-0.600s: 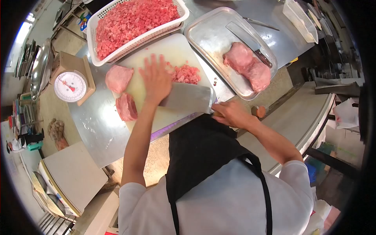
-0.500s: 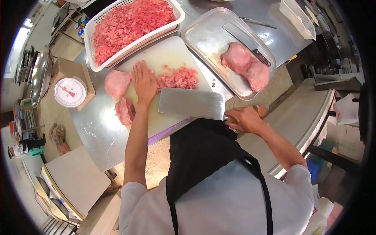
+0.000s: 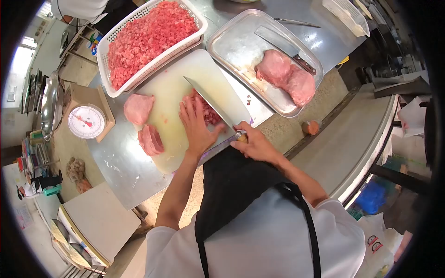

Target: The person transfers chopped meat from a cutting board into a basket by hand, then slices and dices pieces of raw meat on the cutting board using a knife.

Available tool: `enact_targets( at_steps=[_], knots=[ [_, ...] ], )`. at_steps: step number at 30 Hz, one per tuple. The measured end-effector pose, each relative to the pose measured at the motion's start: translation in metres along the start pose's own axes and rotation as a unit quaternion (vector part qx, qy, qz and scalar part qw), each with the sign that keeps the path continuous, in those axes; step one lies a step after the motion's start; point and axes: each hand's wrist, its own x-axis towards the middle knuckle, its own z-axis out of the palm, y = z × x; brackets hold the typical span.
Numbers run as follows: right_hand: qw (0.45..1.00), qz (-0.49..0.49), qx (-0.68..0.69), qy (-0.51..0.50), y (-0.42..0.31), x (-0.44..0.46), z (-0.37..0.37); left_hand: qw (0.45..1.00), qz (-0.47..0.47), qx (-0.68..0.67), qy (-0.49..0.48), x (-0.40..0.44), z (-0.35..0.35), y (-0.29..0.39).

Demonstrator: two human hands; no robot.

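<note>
My right hand [image 3: 255, 142] is wrapped round the wooden handle of a cleaver [image 3: 209, 99]. The broad blade stands tilted on edge over the cutting board [image 3: 171, 92], running along the far right side of a small heap of diced meat [image 3: 207, 111]. On the opposite side of the heap lies my left hand [image 3: 197, 129], fingers stretched and spread, touching the meat. It holds nothing; the heap sits between palm and blade, partly hidden by both. Two chunks of raw meat rest at the board's left edge: a paler piece [image 3: 138, 109] and a redder piece [image 3: 150, 140].
A white basket [image 3: 105, 76] full of diced meat stands beyond the board. To the right, a metal tray [image 3: 227, 41] carries large meat pieces [image 3: 289, 76] and a knife [image 3: 303, 64]. A dial scale [image 3: 86, 121] is at left. Another person's sleeve [image 3: 81, 9] shows at top left.
The cleaver has swung from lying flat to standing on edge behind the diced meat. My left hand has moved right and nearer to me, and the heap is closer and more compact.
</note>
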Motion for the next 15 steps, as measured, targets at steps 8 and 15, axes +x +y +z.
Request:
enact_targets(
  at_steps=[8,15],
  knots=[
    [0.950,0.061,0.308,-0.001,0.073,0.005,-0.066,0.990,-0.004,0.139,-0.013,0.018,0.020,-0.010],
    [0.962,0.106,0.252,-0.012,0.040,0.030,0.012,0.991,-0.065,0.072,0.095,0.024,0.026,0.017]
  ],
)
